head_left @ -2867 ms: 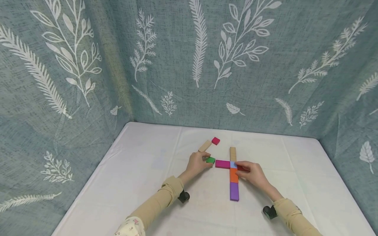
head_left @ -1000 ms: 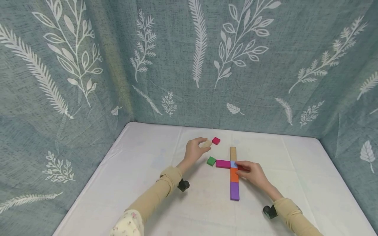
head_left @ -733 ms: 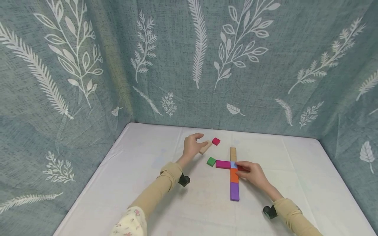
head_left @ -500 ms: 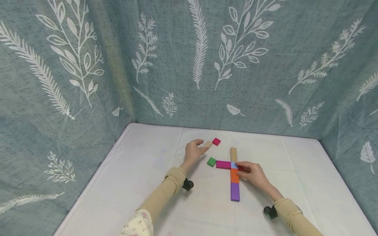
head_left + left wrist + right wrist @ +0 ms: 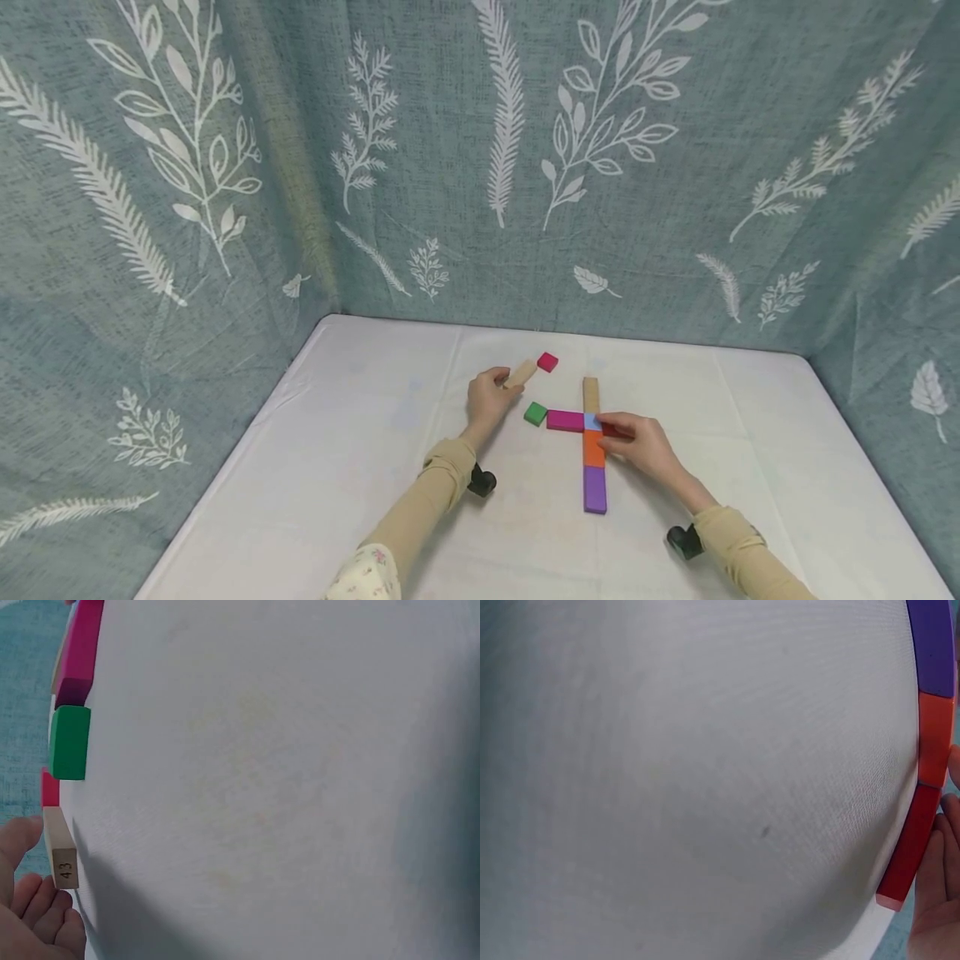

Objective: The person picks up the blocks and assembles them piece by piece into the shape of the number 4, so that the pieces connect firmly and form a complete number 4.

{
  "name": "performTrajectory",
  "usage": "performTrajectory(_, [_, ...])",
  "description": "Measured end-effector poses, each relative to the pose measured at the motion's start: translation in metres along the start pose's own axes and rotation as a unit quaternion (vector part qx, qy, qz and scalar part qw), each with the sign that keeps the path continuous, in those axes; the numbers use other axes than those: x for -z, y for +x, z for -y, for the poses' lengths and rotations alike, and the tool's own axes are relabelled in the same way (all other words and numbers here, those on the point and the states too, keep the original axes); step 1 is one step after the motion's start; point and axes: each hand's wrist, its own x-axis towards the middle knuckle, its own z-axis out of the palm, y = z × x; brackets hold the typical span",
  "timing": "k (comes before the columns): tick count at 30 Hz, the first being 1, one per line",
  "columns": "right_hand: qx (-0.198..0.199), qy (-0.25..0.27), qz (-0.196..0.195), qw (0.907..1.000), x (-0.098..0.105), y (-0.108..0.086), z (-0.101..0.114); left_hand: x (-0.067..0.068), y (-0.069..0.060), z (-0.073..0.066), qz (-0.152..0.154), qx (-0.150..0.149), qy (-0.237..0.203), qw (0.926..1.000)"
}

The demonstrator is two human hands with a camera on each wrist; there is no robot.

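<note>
In the head view my left hand holds the near end of a small plain wooden block between thumb and fingers. The left wrist view shows that wooden block, marked 43, between thumb and fingertips. My right hand rests by a cross of flat blocks, its fingertips touching the light blue square and the orange block. A dark red block lies beside its fingers, partly hidden in the head view. The magenta block, purple block and another wooden block form the other arms.
A green block touches or nearly touches the magenta block's left end. Beyond the held wooden block lies a small red-pink block. All lie on a white cloth-covered table with a patterned curtain behind.
My left hand has left the green block, gone over to the loose wooden block, and come round to its near end. The right hand has stayed in place.
</note>
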Motion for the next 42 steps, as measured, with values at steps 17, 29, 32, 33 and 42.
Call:
performTrajectory(17, [0.009,0.003,-0.002,0.9999,-0.001,0.0,0.0,-0.007,-0.003,0.003,-0.031,0.007,0.032,0.999])
performTrajectory(29, [0.006,0.004,-0.001,1.0,-0.001,-0.001,-0.001,-0.012,-0.005,0.005,-0.053,0.017,0.036,0.9978])
performTrajectory(32, [0.007,0.005,0.0,1.0,-0.001,-0.001,-0.001,-0.012,-0.006,0.005,-0.058,0.025,0.033,0.9975])
performTrajectory(33, [0.008,0.004,-0.001,1.0,-0.001,-0.001,-0.001,-0.012,-0.006,0.005,-0.06,0.026,0.03,0.9974])
performTrajectory(42, [0.012,-0.006,-0.008,0.9999,0.001,0.001,-0.001,-0.008,-0.005,0.002,-0.072,0.035,0.016,0.9967])
